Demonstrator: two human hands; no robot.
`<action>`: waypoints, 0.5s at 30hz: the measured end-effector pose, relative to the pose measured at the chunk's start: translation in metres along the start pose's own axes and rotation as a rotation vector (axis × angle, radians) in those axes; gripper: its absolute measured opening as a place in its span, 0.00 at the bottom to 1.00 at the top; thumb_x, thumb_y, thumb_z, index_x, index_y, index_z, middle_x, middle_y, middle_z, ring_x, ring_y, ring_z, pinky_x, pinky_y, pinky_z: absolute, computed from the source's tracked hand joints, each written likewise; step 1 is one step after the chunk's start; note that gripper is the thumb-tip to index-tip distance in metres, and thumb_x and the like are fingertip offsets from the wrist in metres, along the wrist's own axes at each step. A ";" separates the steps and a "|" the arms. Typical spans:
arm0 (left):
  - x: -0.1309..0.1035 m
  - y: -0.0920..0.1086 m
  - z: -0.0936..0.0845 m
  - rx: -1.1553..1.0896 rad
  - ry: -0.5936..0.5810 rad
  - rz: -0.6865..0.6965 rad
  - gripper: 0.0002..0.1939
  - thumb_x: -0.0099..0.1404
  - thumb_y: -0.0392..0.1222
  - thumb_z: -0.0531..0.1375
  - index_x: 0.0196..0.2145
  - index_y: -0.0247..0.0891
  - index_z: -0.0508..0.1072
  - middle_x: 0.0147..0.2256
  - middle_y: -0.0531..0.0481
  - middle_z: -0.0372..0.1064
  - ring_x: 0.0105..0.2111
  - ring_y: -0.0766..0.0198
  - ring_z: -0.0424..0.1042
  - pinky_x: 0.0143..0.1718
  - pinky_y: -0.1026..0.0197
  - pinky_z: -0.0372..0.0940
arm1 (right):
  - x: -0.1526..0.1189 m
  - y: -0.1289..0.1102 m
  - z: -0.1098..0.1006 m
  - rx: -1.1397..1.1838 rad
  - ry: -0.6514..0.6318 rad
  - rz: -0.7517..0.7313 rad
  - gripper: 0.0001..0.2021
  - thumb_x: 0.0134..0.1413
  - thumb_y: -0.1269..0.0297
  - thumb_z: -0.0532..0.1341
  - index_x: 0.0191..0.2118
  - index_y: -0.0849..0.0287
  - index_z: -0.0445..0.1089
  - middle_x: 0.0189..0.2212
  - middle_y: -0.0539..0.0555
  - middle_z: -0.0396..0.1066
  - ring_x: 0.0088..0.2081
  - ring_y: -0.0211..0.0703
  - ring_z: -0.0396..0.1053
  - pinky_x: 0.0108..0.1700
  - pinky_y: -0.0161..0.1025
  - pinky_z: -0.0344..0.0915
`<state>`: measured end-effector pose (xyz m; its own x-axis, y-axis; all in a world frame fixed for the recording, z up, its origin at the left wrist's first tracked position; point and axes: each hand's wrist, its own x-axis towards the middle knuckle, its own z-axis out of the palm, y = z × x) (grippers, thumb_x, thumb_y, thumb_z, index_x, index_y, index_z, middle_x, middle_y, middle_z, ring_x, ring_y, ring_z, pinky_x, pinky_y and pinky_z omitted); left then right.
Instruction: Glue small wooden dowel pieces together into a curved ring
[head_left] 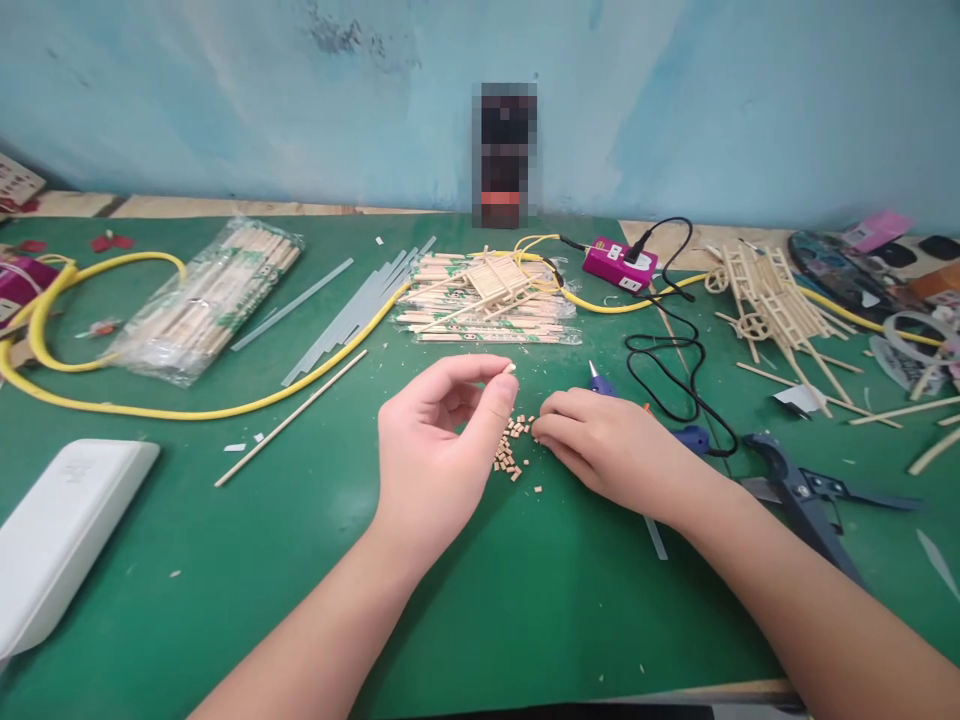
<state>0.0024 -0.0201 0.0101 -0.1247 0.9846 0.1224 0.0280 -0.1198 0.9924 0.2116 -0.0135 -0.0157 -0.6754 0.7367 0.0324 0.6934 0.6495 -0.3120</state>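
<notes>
My left hand (450,430) is raised over the table, thumb and forefinger pinching a small pale wooden piece (510,369). Just beyond its thumb lies a pile of short cut wooden bits (508,460) on the green tabletop. At the right edge of that pile is my right hand (592,435), its fingers bent and pressed together. Whatever may be between those fingertips is too small and hidden to make out. A blue glue gun (600,380) lies partly covered behind my right hand, its nozzle pointing away.
Dark cutters (802,490) lie right of my right forearm. A wooden stick model (780,300) stands far right, near a purple power strip (621,264). Bagged chopsticks (210,295), glue sticks (352,315), a yellow cable (187,408) and a white box (75,540) occupy the left.
</notes>
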 end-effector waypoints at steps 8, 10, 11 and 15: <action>-0.010 0.001 0.005 0.101 -0.134 0.022 0.02 0.70 0.36 0.68 0.40 0.41 0.82 0.33 0.53 0.77 0.30 0.68 0.74 0.29 0.67 0.71 | -0.016 0.001 -0.015 0.389 0.240 0.163 0.05 0.76 0.67 0.57 0.43 0.54 0.68 0.38 0.49 0.74 0.37 0.38 0.71 0.39 0.35 0.68; -0.013 0.000 0.007 0.118 -0.193 0.064 0.05 0.71 0.33 0.66 0.41 0.41 0.81 0.35 0.53 0.76 0.32 0.68 0.75 0.32 0.66 0.72 | -0.019 -0.002 -0.020 0.515 0.331 0.183 0.05 0.73 0.69 0.59 0.43 0.53 0.70 0.37 0.48 0.75 0.37 0.37 0.72 0.40 0.34 0.68; -0.014 -0.001 0.008 0.128 -0.221 0.086 0.06 0.71 0.32 0.66 0.41 0.42 0.81 0.35 0.53 0.76 0.33 0.67 0.75 0.33 0.65 0.72 | -0.020 -0.004 -0.021 0.551 0.371 0.183 0.05 0.72 0.70 0.60 0.42 0.53 0.71 0.36 0.47 0.76 0.37 0.36 0.73 0.40 0.34 0.69; -0.018 -0.005 0.011 0.175 -0.288 0.165 0.10 0.69 0.28 0.65 0.42 0.43 0.79 0.35 0.54 0.75 0.34 0.67 0.74 0.35 0.63 0.70 | -0.021 -0.012 -0.023 0.673 0.497 0.164 0.07 0.66 0.75 0.63 0.40 0.54 0.73 0.33 0.47 0.78 0.36 0.38 0.75 0.39 0.37 0.71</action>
<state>0.0152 -0.0356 0.0028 0.1790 0.9522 0.2477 0.1962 -0.2813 0.9394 0.2228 -0.0324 0.0094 -0.2817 0.9109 0.3014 0.3695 0.3929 -0.8421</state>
